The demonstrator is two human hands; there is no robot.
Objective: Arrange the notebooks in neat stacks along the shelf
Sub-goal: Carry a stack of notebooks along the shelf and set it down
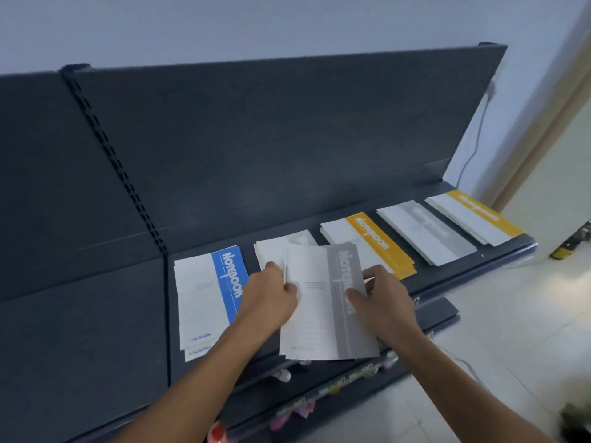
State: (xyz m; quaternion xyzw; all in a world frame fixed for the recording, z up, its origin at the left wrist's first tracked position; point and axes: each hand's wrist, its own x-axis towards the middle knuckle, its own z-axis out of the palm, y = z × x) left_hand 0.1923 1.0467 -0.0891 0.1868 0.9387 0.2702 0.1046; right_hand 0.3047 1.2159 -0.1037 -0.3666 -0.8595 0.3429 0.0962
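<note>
A grey-and-white notebook (323,314) is held over the dark shelf (499,254), tilted a little, its near end past the shelf's front edge. My left hand (271,295) grips its left edge and my right hand (380,298) grips its right edge, thumb on the grey band. Under it lies a white stack (275,247), mostly hidden. A blue-banded stack (204,295) lies to the left. To the right lie a yellow-banded stack (371,241), a grey-banded stack (425,231) and another yellow-banded stack (476,215).
The shelf's dark back panel (256,139) rises behind the stacks, with a slotted upright (112,161) at the left. Lower shelves (335,388) hold small colourful items. Pale floor tiles (511,346) lie to the right, and a cable (476,135) hangs by the wall.
</note>
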